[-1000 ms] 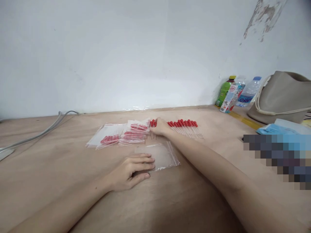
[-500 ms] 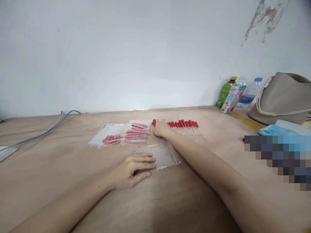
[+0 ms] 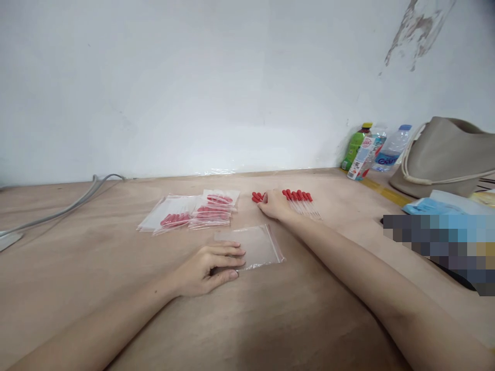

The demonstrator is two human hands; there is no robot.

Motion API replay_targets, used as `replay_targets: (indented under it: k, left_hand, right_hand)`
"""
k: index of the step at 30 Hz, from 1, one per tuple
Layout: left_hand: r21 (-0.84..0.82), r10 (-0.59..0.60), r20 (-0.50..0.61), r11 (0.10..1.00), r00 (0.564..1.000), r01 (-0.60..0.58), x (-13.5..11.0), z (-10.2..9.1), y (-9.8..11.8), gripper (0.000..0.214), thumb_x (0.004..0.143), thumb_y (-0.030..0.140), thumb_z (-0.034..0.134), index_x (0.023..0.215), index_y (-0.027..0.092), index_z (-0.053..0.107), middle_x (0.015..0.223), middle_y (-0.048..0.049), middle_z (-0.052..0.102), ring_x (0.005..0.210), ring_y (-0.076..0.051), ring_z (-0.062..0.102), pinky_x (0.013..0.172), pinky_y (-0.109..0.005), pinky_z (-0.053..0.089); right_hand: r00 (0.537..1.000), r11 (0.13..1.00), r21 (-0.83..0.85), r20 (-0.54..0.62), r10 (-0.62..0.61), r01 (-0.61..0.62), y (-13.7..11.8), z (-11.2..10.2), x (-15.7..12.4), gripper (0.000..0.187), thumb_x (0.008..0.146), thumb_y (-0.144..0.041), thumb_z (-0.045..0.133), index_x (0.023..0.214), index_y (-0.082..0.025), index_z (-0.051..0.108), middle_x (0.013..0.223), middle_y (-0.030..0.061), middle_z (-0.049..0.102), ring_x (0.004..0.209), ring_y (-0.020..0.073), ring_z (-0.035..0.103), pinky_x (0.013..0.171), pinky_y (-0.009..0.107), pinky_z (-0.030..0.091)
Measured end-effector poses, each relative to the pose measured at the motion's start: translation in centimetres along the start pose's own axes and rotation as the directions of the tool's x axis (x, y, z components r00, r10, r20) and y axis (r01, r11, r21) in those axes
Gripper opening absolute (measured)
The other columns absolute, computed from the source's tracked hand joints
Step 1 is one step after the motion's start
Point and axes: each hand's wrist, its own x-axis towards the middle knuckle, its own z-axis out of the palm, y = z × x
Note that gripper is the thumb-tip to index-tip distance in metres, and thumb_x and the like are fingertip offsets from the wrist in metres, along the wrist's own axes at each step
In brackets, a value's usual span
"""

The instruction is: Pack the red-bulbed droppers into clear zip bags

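My left hand [image 3: 211, 269] lies flat, fingers stretched out, its tips on the near left part of a clear zip bag [image 3: 263, 247]. The bag is flat on the table with its zip edge to the right. My right hand [image 3: 275, 204] is closed around several droppers [image 3: 257, 197], whose red bulbs stick out on its left side; the hand hides their tubes. Just right of it lies a row of more red-bulbed droppers [image 3: 299, 198] with thin clear tubes. Filled bags [image 3: 211, 214] with red bulbs inside lie stacked to the left, beside another filled bag [image 3: 174, 219].
A grey cable [image 3: 77, 203] runs along the table at the left. At the back right stand bottles [image 3: 353, 149], a carton [image 3: 361, 157] and a grey-beige bag [image 3: 444, 149]. A blue packet [image 3: 425, 206] lies near a blurred-out area. A wall closes off the back.
My right hand has moved right along the dropper row, and several red bulbs now show bunched at its left side. The left hand stays on the clear bag. The view has shifted slightly.
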Motion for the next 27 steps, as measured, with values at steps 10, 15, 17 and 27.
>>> replay_targets:
  k: [10, 15, 17, 27]
  left_hand:
    - [0.117, -0.131, -0.024, 0.984, 0.991, 0.133, -0.2, 0.2, -0.2, 0.038, 0.086, 0.028, 0.05, 0.124, 0.024, 0.05, 0.133, -0.0066, 0.044, 0.124, -0.024, 0.039, 0.102, -0.043, 0.033]
    - [0.116, -0.184, -0.023, 0.976, 0.983, 0.186, -0.2, 0.3, -0.2, 0.04, 0.085, 0.032, 0.052, 0.125, 0.026, 0.049, 0.134, -0.0065, 0.042, 0.122, -0.025, 0.04, 0.1, -0.044, 0.035]
    - [0.108, -0.171, -0.027, 0.979, 0.985, 0.173, 0.0, 0.3, -0.2, 0.039, 0.085, 0.032, 0.052, 0.124, 0.026, 0.05, 0.134, -0.0065, 0.043, 0.122, -0.025, 0.04, 0.1, -0.044, 0.035]
    - [0.119, -0.174, 0.004, 0.978, 0.985, 0.172, 0.3, 0.4, -0.2, 0.039, 0.086, 0.033, 0.051, 0.125, 0.026, 0.049, 0.134, -0.0068, 0.042, 0.124, -0.024, 0.038, 0.101, -0.043, 0.034]
  right_hand:
    - [0.997, 0.965, 0.261, -0.059, 0.039, -0.023, 1.7, -2.4, -1.5, 0.023, 0.072, -0.039, 0.054, 0.069, -0.016, 0.057, 0.07, 0.0039, 0.062, 0.067, 0.0149, 0.057, 0.058, 0.024, 0.04]
    - [0.995, 0.731, 0.681, -0.09, 0.036, 0.035, 4.0, -3.8, -5.1, 0.06, 0.067, -0.034, 0.06, 0.118, -0.018, 0.033, 0.067, -0.0047, 0.052, 0.051, 0.0099, 0.051, 0.047, 0.023, 0.041]
    - [0.998, 0.602, 0.797, 0.017, 0.059, -0.05, 4.3, -4.1, -7.0, 0.077, 0.064, -0.029, 0.063, 0.127, -0.023, 0.019, 0.07, -0.0055, 0.051, 0.046, 0.0094, 0.051, 0.041, 0.023, 0.042]
    - [0.981, 0.396, 0.907, 0.082, 0.176, -0.146, 3.7, -3.4, -9.8, 0.073, 0.063, -0.026, 0.064, 0.121, -0.024, 0.02, 0.066, -0.0074, 0.049, 0.047, 0.0092, 0.055, 0.043, 0.023, 0.048]
